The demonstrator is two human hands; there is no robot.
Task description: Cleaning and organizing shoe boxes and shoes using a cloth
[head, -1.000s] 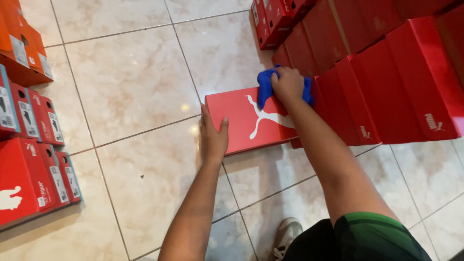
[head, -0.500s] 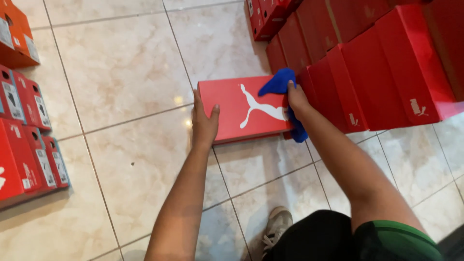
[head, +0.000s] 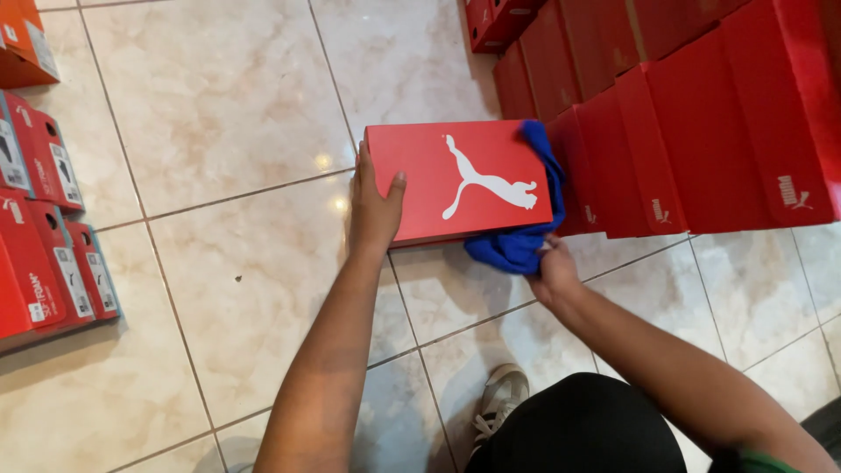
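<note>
Head view: a red shoe box (head: 455, 180) is seen lying flat on the tiled floor (head: 219, 114), lid up, its long axis run from the left hand (head: 375, 206) across to the right-hand side, tilted slightly. A white leaping-animal emblem is printed on the lid, head pointed toward the right hand (head: 552, 271). The left hand is laid open against the box's left end, thumb on the lid, fingers spread down the edge. A blue cloth (head: 526, 219) is gripped in the closed right hand just below the box's right corner and is draped up over that corner. Beyond the right hand, a row of red boxes (head: 683, 131) is stood on edge, small white emblems at their lower corners. Well out past the left hand, more red boxes (head: 44, 228) are laid with white rectangular end labels showing, and an orange box (head: 22, 44) is set farther off.
</note>
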